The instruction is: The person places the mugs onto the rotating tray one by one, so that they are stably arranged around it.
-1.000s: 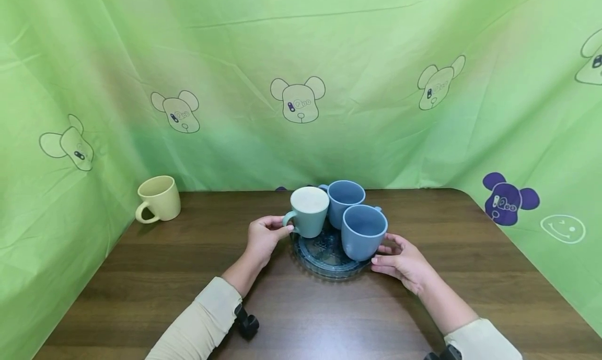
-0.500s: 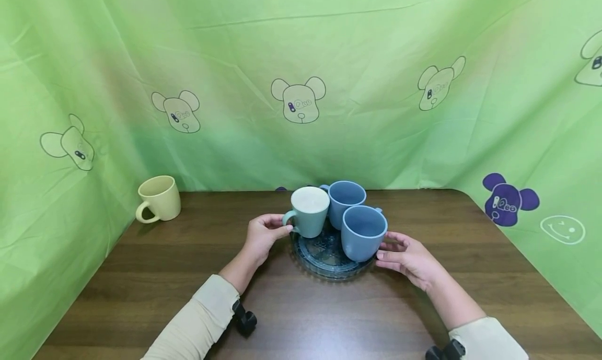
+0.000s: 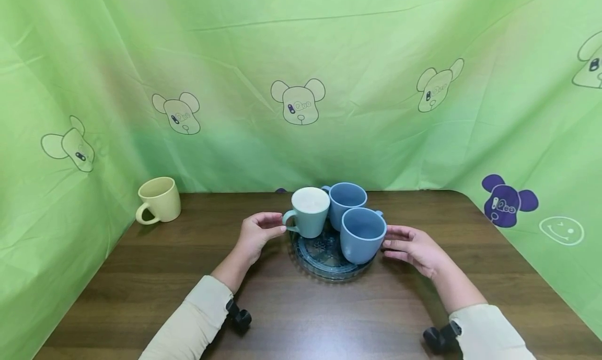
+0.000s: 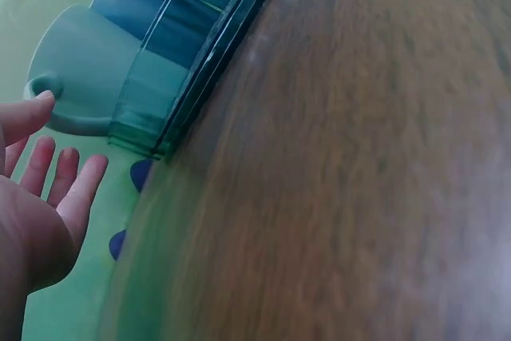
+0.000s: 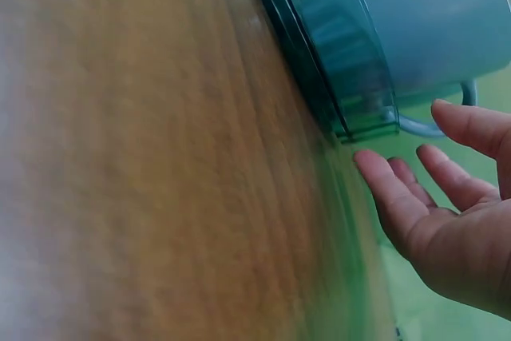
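Tabletop point(image 3: 301, 313), brown wood-grain, is enclosed at back and sides by green cloth point(image 3: 357, 41) printed with cartoon heads. Round clear-walled tray point(image 3: 324, 268) is set toward the back, with green cup point(image 3: 311, 219), near blue cup point(image 3: 361, 245) and far blue cup point(image 3: 336, 213) stood upright on it. Yellow cup point(image 3: 166, 204) is placed well apart, back left. Left hand point(image 3: 253, 239) is held at green cup's handle, fingers spread, contact unclear; right hand point(image 3: 418, 249) is held just beside near blue cup, fingers spread.
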Tool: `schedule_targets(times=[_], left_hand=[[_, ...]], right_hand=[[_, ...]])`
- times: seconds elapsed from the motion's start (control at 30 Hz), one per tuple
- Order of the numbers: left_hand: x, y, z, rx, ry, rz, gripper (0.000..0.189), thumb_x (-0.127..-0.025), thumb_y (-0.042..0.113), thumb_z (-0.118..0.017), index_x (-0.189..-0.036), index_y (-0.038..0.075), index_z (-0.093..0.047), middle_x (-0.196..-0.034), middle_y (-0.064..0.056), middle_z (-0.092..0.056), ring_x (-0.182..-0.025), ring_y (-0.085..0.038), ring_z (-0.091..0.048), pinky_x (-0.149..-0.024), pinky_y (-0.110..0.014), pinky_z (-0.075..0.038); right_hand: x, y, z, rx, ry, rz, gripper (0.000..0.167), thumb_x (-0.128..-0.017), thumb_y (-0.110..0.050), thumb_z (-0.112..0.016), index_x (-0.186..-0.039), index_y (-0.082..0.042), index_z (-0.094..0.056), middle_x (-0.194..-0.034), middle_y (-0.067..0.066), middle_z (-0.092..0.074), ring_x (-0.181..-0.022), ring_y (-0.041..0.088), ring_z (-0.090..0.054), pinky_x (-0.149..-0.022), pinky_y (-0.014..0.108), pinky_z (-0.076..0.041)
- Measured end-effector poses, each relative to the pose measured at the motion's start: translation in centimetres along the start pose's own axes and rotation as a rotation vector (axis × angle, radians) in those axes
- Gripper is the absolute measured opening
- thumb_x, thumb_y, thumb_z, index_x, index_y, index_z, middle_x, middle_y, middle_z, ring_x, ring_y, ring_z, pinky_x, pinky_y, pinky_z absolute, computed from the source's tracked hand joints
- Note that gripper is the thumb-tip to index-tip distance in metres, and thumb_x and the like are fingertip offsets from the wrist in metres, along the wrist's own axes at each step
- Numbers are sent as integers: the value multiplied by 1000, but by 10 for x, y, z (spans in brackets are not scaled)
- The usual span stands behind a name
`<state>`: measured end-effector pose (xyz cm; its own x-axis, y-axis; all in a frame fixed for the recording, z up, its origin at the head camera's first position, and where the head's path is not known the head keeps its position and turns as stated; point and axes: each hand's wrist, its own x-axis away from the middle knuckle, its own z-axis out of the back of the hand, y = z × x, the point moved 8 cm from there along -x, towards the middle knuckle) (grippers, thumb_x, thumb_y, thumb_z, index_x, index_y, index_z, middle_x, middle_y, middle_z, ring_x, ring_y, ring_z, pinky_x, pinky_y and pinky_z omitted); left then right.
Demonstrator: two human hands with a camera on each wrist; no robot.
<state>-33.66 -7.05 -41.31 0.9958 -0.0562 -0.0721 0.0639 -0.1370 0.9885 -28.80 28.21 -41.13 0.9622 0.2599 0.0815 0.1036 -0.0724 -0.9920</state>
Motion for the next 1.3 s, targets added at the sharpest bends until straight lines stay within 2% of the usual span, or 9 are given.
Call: schedule_targets(times=[0.23,0.37,0.53,0.63,0.77,0.97,1.13,1.3], left_hand=[[5,3,12,-78,-22,-18,41,-76,-11,-77,-115,-12,-64,-111,-23,-67,-102,-30,-65,-81,-24,-57],[9,2,20,-84,-18,-6,40,-76,-12,-76,-115,-10,-64,-113,-24,-66,-99,-25,-66,-80,-24,-57],[13,4,30,-77,0,-15,39,-78,-12,-74,-115,-10,-64,-115,-27,-63,-94,-18,-65,-81,-23,-57],[16,7,35,-75,15,-39,37,-78,-12,-73,-114,-8,-65,-112,-23,-66,-92,-15,-65,-81,-23,-57],[19,12,41,-77,24,-91,35,-79,-13,-73,-113,-7,-66,-104,-10,-69,-91,-15,-66,-81,-24,-57],[28,24,48,-133,28,-154,34,-81,-8,-74,-114,-6,-66,-103,-8,-70,-93,-15,-66,-84,-24,-56],[32,29,57,-196,40,-169,31,-84,-5,-72,-115,-6,-65,-106,-8,-68,-98,-16,-63,-91,-25,-52],[36,33,67,-204,53,-176,34,-86,-4,-70,-120,-7,-61,-110,-8,-65,-105,-19,-59,-97,-33,-47]], right_hand=[[-8,-3,8,73,19,29,42,-89,10,-60,-128,16,-45,-105,-1,-64,-93,12,-66,-87,32,-57],[-10,-3,10,110,29,31,43,-89,8,-62,-129,13,-47,-105,-2,-64,-94,10,-65,-86,29,-57],[-13,0,12,101,27,38,40,-90,7,-62,-128,7,-51,-106,-4,-63,-95,9,-64,-85,28,-57],[-15,0,14,85,40,71,39,-90,6,-62,-128,0,-53,-108,-6,-62,-96,9,-64,-86,28,-57],[-16,-2,16,76,67,119,39,-91,4,-64,-129,-3,-56,-111,-7,-62,-97,8,-65,-87,27,-56],[-20,-2,17,85,67,117,50,-91,3,-64,-137,9,-44,-113,-7,-60,-98,9,-65,-88,26,-56],[-26,-3,14,73,45,104,60,-93,4,-61,-141,20,-28,-114,-2,-58,-96,11,-66,-87,27,-57],[-30,-2,13,77,49,99,61,-94,4,-58,-140,23,-23,-112,-2,-57,-93,9,-66,-85,26,-57]])
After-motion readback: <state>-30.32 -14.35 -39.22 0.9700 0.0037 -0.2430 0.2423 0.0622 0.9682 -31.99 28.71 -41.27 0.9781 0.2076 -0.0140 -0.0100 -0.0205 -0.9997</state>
